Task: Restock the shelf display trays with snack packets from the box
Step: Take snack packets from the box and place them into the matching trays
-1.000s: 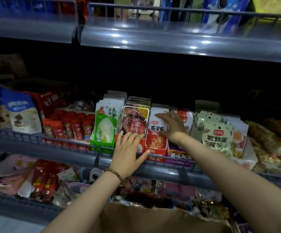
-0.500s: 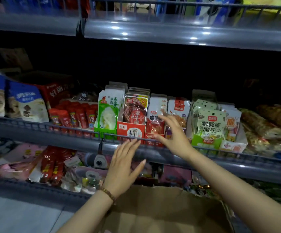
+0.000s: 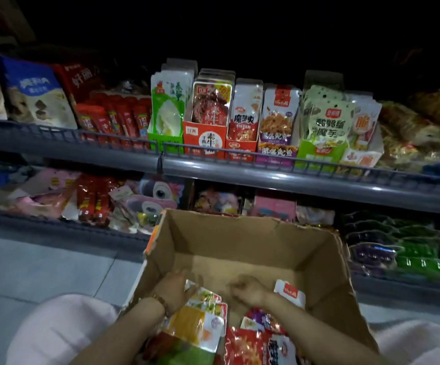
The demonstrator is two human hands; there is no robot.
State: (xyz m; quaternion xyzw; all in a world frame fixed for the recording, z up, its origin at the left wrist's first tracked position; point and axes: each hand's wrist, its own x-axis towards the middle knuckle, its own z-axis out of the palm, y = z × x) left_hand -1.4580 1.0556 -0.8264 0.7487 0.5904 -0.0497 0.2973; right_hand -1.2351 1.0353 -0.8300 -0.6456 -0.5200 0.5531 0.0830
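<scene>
A: Nearest: snack packets [image 3: 200, 322] piled at the near end of the cardboard box [image 3: 242, 248].
B: Hands?
A: Both inside the box. Left hand [image 3: 175, 288], bead bracelet on the wrist, fingers closed on the top edge of a yellow packet. Right hand [image 3: 249, 289] loosely curled over the pile; blurred, can't tell if the fingers grip anything.
B: Beyond that?
A: Far half of the box floor is bare. Further back, display trays [image 3: 204, 138] stand in a row behind the shelf rail [image 3: 266, 177], packets upright in them.
</scene>
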